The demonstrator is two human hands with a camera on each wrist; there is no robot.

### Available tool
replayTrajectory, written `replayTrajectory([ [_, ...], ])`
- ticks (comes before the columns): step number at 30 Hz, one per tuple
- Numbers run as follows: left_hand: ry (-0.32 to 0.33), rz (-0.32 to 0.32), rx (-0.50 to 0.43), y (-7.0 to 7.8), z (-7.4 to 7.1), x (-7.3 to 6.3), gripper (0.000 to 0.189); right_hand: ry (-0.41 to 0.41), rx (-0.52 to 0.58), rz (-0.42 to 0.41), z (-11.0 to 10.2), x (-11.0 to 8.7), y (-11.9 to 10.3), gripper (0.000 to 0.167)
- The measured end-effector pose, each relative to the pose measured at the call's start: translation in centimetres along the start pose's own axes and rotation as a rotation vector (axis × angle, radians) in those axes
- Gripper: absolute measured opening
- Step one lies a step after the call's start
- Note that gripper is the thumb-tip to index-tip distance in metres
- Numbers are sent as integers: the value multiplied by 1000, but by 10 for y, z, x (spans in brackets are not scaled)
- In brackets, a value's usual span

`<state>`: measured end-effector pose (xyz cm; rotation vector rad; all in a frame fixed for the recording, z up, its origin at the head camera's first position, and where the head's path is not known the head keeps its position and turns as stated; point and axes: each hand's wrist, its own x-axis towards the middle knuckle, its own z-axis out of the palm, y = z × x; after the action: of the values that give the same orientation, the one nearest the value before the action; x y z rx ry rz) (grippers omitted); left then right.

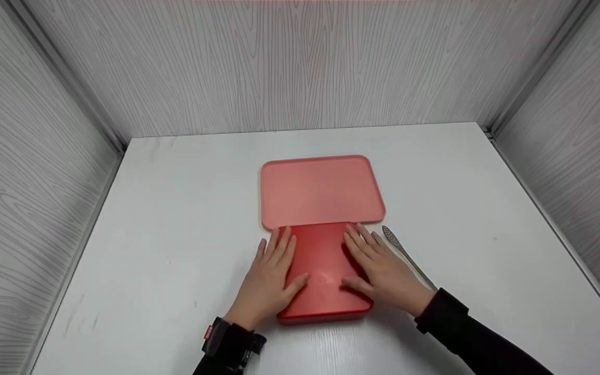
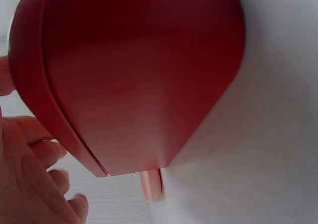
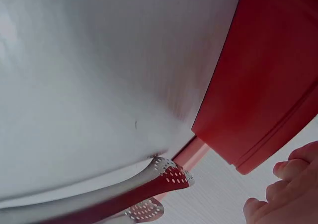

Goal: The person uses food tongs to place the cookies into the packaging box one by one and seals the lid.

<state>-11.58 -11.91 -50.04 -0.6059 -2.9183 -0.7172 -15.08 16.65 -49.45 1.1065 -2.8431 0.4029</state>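
Note:
A red lidded box (image 1: 323, 260) sits on the white table with its lid on; a seam below the rim shows in both wrist views. My left hand (image 1: 267, 281) lies on the lid's left side, fingers straight and thumb spread inward. On the right side my right hand (image 1: 387, 271) rests likewise, fingers extended toward the far edge. Neither hand grips anything. Beside the right hand is a slender grey metal utensil (image 1: 408, 255) with a dotted, widened end; the right wrist view shows two such dotted ends (image 3: 174, 174). Its near part is hidden by the right forearm.
A pink shallow tray (image 1: 321, 190) lies just behind the red box, its near edge right at the box. Grey wood-grain panels enclose the white table (image 1: 185, 208) at the back, left (image 1: 29, 182) and right.

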Motion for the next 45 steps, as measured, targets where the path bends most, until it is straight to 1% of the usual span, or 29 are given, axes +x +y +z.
replayTrajectory([
  [3, -84, 15, 81, 2, 3, 2, 85, -28, -8, -5, 3, 2, -2, 89],
  [5, -114, 17, 117, 3, 6, 2, 86, -47, -15, -4, 4, 2, -3, 89],
  [7, -127, 15, 142, 3, 8, 3, 87, -61, -19, -1, 5, 3, -3, 89],
  [11, -127, 9, 163, 2, 11, 3, 86, -57, -30, -1, 6, 3, -4, 88],
  [16, -125, 10, 164, 3, 13, 2, 85, -46, -33, -1, 8, 2, -4, 86],
  [23, -88, 24, 179, 3, 13, 3, 83, -20, -23, 7, 10, 3, -4, 84],
  [26, -84, 29, 179, 3, 14, 2, 83, -22, -26, 6, 12, 2, -4, 84],
  [32, -89, 24, 155, 1, 15, 0, 83, -39, -22, 9, 12, 2, -5, 83],
  [39, -119, 22, 168, 2, 12, 1, 83, -64, -31, 21, 9, 2, -5, 84],
  [45, -120, 10, 165, 3, 13, 1, 84, -72, -28, 17, 8, 2, -5, 85],
])
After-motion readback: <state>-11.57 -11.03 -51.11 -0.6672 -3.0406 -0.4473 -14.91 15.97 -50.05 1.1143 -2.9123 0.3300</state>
